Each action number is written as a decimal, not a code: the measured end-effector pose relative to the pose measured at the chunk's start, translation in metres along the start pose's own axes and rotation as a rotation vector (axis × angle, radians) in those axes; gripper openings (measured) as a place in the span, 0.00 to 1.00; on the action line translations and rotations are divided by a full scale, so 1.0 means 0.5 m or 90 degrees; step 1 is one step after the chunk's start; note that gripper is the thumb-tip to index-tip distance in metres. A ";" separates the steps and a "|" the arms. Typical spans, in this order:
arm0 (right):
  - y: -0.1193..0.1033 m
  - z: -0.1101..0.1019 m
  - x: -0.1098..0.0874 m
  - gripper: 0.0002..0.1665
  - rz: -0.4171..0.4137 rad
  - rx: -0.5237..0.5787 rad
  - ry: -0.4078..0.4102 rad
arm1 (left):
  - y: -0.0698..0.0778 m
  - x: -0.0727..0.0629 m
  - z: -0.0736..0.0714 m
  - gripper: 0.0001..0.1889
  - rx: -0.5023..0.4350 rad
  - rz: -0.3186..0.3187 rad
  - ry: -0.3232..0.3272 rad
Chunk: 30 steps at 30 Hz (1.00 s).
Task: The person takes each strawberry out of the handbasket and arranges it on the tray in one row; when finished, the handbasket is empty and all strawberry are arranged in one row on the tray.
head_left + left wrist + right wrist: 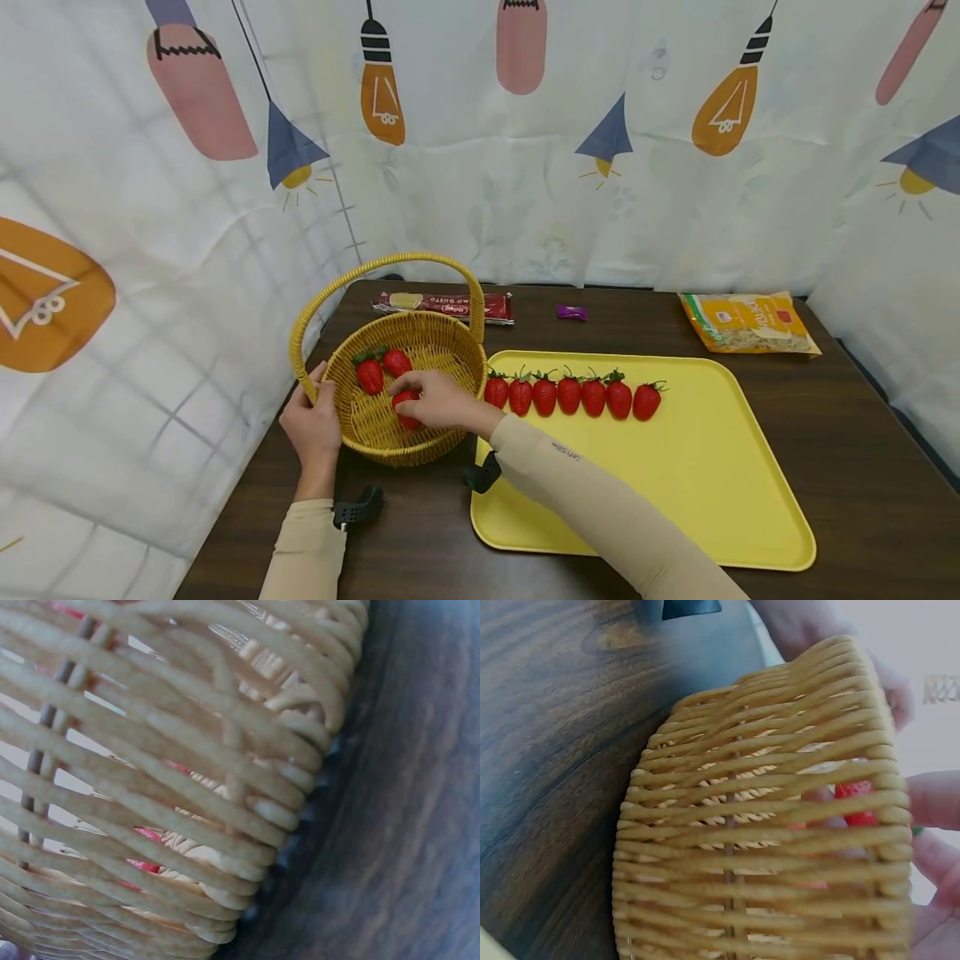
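A yellow wicker basket (408,457) with a tall arched handle stands on the left of the table. At its left side, my left hand (311,425) grips the rim by the handle's foot. My right hand (442,402) reaches over the rim and pinches a red strawberry (406,410) low inside the basket. Two more strawberries, one here (370,377), lie near the basket's back left. Woven wall (150,750) fills the left wrist view, with bits of red behind it. In the right wrist view, a strawberry (855,802) shows through the weave beside my right fingers (937,801).
Right of the basket lies a yellow tray (720,475), with several strawberries (569,394) in a row along its back. Behind are a red snack packet (498,308), a small purple wrapped candy (572,312) and an orange-yellow bag (750,323). A patterned curtain (465,192) hangs beyond.
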State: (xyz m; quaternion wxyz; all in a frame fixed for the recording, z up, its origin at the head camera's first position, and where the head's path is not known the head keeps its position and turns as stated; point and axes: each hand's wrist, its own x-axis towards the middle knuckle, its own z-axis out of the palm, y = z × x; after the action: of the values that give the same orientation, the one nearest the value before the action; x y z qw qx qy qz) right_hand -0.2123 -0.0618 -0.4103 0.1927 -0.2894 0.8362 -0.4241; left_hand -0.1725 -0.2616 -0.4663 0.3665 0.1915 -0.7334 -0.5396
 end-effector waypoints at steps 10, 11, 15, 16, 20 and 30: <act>0.009 -0.044 -0.049 0.23 -0.027 0.040 0.101 | -0.004 -0.001 0.002 0.16 0.002 0.001 0.001; 0.009 -0.050 -0.054 0.23 -0.029 0.046 0.108 | -0.004 -0.001 0.002 0.16 0.001 0.004 0.004; 0.019 -0.076 -0.080 0.25 -0.035 0.086 0.132 | -0.002 0.003 0.004 0.16 -0.002 0.009 0.003; 0.021 -0.082 -0.086 0.25 -0.035 0.096 0.141 | -0.002 0.004 0.003 0.16 -0.003 0.010 0.000; 0.041 -0.102 -0.108 0.26 -0.036 0.155 0.177 | -0.002 0.008 -0.001 0.16 -0.003 0.004 -0.011; 0.140 -0.163 -0.211 0.26 -0.026 0.130 0.279 | 0.003 0.006 0.001 0.16 -0.009 -0.007 -0.013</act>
State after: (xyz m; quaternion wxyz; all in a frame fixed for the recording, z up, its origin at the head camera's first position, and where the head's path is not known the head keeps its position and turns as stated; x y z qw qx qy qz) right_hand -0.2012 0.0882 -0.4135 0.0267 -0.1863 0.8047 -0.5630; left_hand -0.1746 -0.2625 -0.4641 0.3571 0.1872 -0.7322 -0.5490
